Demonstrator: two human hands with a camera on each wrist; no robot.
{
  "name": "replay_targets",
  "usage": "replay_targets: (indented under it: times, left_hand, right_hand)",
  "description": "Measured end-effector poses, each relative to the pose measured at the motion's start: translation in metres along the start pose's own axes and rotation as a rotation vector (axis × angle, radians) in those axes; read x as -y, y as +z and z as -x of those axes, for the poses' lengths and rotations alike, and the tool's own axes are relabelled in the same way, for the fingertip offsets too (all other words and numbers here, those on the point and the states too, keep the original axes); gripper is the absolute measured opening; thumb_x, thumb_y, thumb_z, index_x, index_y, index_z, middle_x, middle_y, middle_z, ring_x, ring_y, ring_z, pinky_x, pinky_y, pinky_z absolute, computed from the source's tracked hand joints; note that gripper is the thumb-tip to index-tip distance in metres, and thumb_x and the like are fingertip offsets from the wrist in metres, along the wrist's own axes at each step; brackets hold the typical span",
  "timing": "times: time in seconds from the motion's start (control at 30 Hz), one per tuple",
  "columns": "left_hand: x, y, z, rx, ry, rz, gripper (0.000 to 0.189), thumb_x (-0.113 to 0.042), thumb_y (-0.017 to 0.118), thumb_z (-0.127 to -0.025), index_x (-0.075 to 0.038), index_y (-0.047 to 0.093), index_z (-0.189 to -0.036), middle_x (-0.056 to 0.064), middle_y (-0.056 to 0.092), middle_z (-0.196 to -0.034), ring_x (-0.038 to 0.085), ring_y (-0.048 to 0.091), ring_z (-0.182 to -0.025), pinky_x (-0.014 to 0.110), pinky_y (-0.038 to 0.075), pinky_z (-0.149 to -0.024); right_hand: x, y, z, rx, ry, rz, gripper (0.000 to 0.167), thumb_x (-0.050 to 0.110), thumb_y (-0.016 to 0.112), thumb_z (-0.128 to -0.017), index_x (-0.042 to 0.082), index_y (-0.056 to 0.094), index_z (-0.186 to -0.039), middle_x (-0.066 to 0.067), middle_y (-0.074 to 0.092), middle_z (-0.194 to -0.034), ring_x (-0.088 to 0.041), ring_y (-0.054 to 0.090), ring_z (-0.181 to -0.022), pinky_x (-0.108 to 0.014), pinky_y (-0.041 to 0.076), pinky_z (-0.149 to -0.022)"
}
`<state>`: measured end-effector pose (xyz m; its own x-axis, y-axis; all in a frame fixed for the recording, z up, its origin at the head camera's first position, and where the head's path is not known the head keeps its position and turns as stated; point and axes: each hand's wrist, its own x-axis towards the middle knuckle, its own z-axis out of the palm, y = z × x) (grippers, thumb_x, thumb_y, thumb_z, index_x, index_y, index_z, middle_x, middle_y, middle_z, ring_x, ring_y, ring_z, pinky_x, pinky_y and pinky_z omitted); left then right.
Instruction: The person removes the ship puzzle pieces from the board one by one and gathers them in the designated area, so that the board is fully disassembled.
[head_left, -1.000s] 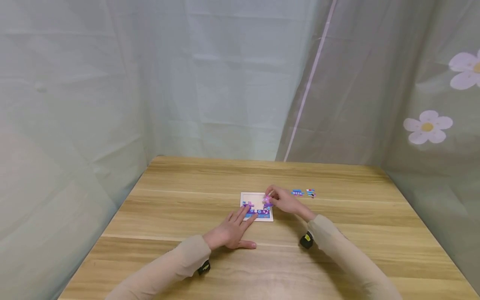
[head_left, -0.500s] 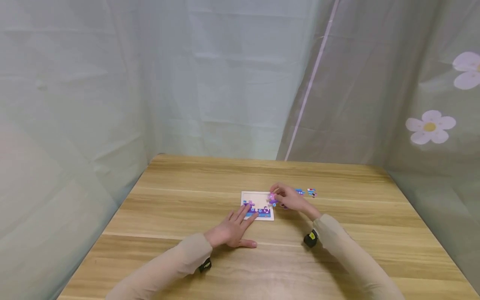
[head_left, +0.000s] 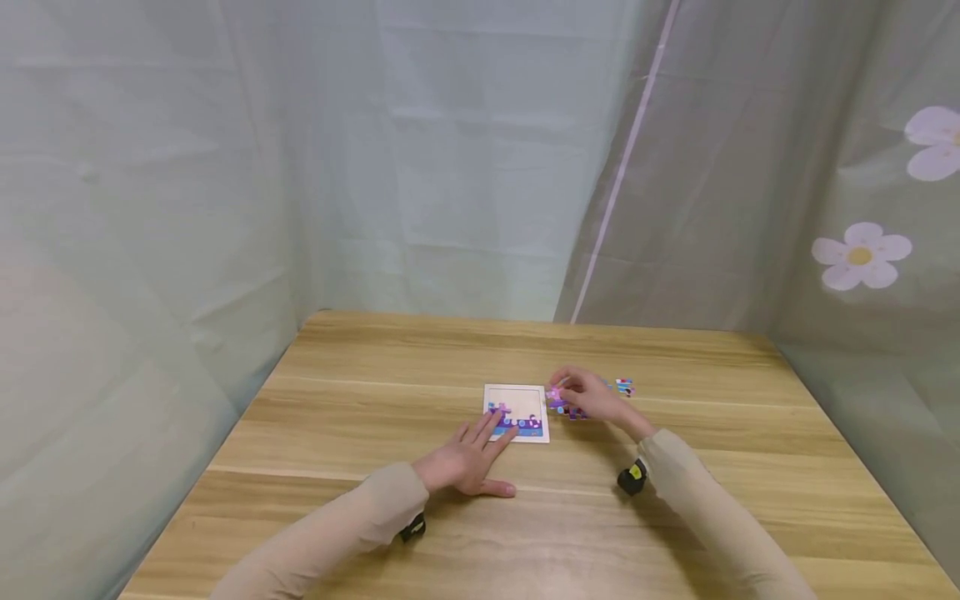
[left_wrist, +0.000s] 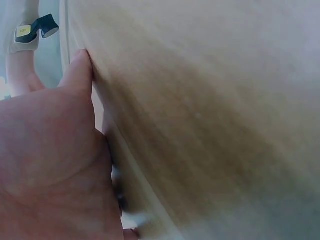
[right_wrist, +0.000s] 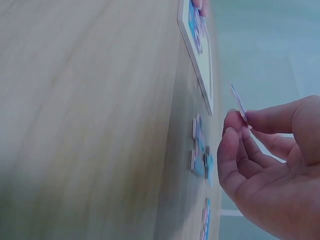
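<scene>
fingers (right_wrist: pixel 229 155) pinch puzzle piece (head_left: pixel 556 402) beside part-filled puzzle frame (head_left: pixel 521 402)

pale cloth (head_left: pixel 465 150) hangs behind and on both sides, its right-hand stretch printed with white flowers (head_left: pixel 861 256) around yellow centres. below it spreads a wood-grained table (head_left: pixel 360 350). a left sleeve (head_left: pixel 337 533) and a right sleeve (head_left: pixel 712 517), both light in colour, reach over the table. out of the first comes the left hand (head_left: pixel 468 462), thumb and fingers spread, the thumb out on the wood, the fingertips laid over the near left part of the puzzle frame. the right hand (head_left: pixel 592 396), raised off the table, presses thumb and fingertips together on the puzzle piece. flat on the wood lies the light-rimmed frame, with purple, blue and pink placed pieces (head_left: pixel 525 431) along its near side and bare base in the far part. a black wrist device (head_left: pixel 632 477) sits near each cuff (the right one wears a yellow patch). loose pieces (head_left: pixel 625 387) lie to the right of the frame, some partly hidden by the right hand. the pinched piece, pink and purple, is held clear of the wood just off the frame's right edge, nearly edge-on in the right wrist view.
</scene>
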<state>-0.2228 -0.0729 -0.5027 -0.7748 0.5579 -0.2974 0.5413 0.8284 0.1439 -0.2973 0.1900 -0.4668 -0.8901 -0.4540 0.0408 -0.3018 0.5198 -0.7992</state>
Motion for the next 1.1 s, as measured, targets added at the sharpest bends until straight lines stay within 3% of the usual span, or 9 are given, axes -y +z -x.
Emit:
replay_targets:
  times: [0.2, 0.3, 0.43, 0.67, 1.1]
  left_hand:
    - [-0.001, 0.001, -0.001, 0.007, -0.021, -0.019, 0.099, -0.078, 0.044, -0.083, -0.028, 0.001, -0.157, 0.010, -0.013, -0.163, 0.028, -0.004, -0.152, 0.052, 0.011, -0.122]
    - [-0.001, 0.001, -0.001, 0.004, -0.022, -0.024, 0.099, -0.078, 0.044, -0.083, -0.028, 0.002, -0.157, 0.010, -0.012, -0.164, 0.028, -0.003, -0.152, 0.053, 0.011, -0.121]
    - [-0.001, 0.001, -0.001, -0.002, -0.015, -0.027, 0.099, -0.078, 0.044, -0.083, -0.028, 0.002, -0.157, 0.010, -0.012, -0.164, 0.028, -0.003, -0.152, 0.053, 0.012, -0.121]
    - [-0.001, 0.001, -0.002, -0.001, -0.018, -0.026, 0.100, -0.079, 0.044, -0.082, -0.029, 0.000, -0.157, 0.009, -0.013, -0.163, 0.028, -0.004, -0.152, 0.053, 0.012, -0.121]
    - [-0.005, -0.006, 0.006, 0.009, -0.016, -0.006, 0.097, -0.076, 0.045, -0.084, -0.028, 0.003, -0.157, 0.009, -0.012, -0.164, 0.027, -0.003, -0.152, 0.052, 0.011, -0.122]
  right_hand:
    - [-0.004, -0.006, 0.005, -0.014, -0.016, 0.043, 0.019, 0.005, 0.056, -0.095, 0.000, 0.061, -0.112, -0.016, 0.067, -0.106, -0.026, 0.064, -0.097, -0.031, 0.053, -0.081]
    - [-0.007, -0.009, 0.008, -0.009, -0.027, 0.026, 0.019, 0.002, 0.055, -0.095, -0.003, 0.060, -0.113, -0.019, 0.066, -0.106, -0.027, 0.065, -0.096, -0.029, 0.053, -0.077]
    - [-0.009, -0.014, 0.011, -0.003, 0.004, -0.018, 0.021, 0.001, 0.055, -0.095, -0.004, 0.058, -0.115, -0.021, 0.066, -0.104, -0.025, 0.064, -0.093, -0.027, 0.053, -0.071]
    - [-0.014, -0.023, 0.017, -0.009, 0.048, -0.015, 0.022, 0.003, 0.054, -0.096, -0.004, 0.056, -0.117, -0.024, 0.065, -0.108, -0.027, 0.063, -0.098, -0.034, 0.055, -0.074]
    - [-0.025, -0.030, 0.026, -0.064, 0.071, -0.001, 0.026, 0.002, 0.059, -0.091, -0.007, 0.058, -0.116, -0.023, 0.067, -0.102, -0.027, 0.065, -0.092, -0.028, 0.056, -0.072]
